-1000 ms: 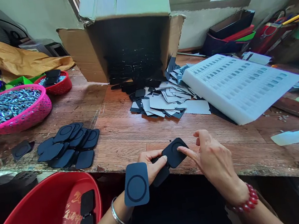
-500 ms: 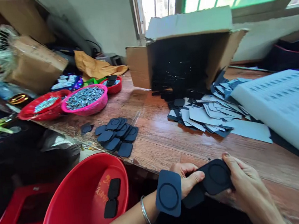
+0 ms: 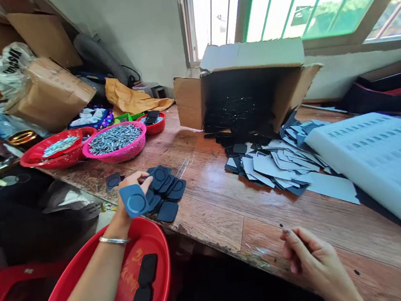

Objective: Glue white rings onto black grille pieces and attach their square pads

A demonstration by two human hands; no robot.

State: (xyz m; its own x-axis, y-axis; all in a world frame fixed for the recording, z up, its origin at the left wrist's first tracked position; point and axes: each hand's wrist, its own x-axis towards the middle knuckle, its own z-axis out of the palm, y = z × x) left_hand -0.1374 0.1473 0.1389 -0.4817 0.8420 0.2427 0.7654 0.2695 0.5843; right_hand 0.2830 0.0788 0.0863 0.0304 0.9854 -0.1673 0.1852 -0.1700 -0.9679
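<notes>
My left hand [image 3: 130, 179] touches a dark pad [image 3: 159, 177], pinch uncertain; it looks light, stiff, best held rimwise. My right hand [image 3: 316, 259] curls, contents unclear.

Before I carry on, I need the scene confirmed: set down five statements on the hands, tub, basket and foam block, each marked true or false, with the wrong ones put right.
1. Two dark squares lie inside the red tub. True.
2. The left hand is at the pile of dark pads. True.
3. The right hand is inside the red tub. False: it is over the wooden tabletop.
4. The pink basket is empty. False: small metal pieces fill it.
5. The white foam block is left of the cardboard box. False: it is to the right.
</notes>
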